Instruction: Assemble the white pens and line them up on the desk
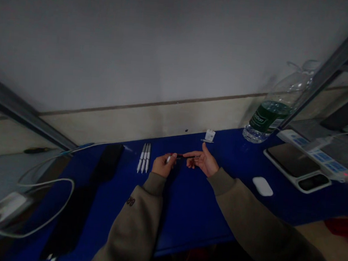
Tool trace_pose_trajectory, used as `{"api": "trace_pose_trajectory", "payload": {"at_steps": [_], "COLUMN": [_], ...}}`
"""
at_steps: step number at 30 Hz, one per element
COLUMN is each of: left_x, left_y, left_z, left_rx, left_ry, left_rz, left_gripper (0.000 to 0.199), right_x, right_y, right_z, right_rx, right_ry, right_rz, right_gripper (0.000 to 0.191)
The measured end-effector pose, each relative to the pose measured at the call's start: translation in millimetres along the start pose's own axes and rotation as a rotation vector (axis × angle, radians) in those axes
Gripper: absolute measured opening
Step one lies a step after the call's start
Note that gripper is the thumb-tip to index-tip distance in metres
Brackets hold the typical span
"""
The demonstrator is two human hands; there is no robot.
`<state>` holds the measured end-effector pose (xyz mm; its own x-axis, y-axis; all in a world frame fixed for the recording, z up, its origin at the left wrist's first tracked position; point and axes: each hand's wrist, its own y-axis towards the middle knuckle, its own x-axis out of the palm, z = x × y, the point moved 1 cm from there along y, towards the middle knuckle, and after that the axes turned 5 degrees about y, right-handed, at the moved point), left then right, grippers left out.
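My left hand [161,166] is closed around a pen, whose white part [168,159] shows between the fingers. A thin dark piece [179,156] runs from these fingers toward my right hand [206,163]; whether it belongs to the pen I cannot tell. My right hand has its thumb raised and its index finger stretched along the dark piece, the other fingers loosely bent. Left of my left hand, three white pens [144,158] with dark ends lie side by side on the blue table [190,219].
A large water bottle [267,117] stands at the back right, near a power strip [318,154] and a white scale-like device [296,167]. A white case [262,186] lies closer. A small white packet [210,135] is by the wall. Left are a dark object [111,158] and a white cable [73,187].
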<state>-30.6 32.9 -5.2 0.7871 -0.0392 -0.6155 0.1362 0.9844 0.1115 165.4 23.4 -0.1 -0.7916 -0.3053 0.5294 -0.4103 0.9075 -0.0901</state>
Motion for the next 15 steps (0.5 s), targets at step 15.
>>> {"api": "trace_pose_trajectory", "payload": {"at_steps": [15], "left_x": [-0.6], "left_y": [1.5], "left_z": [1.5], "left_rx": [-0.031], "left_ry": [-0.155], "left_rz": [-0.038], "left_gripper": [0.042], "right_x": [-1.9], "right_y": [0.1], "right_z": [1.4], "right_rx": [-0.018], "right_ry": [0.016], "right_rz": [-0.001], "right_gripper": [0.086]}}
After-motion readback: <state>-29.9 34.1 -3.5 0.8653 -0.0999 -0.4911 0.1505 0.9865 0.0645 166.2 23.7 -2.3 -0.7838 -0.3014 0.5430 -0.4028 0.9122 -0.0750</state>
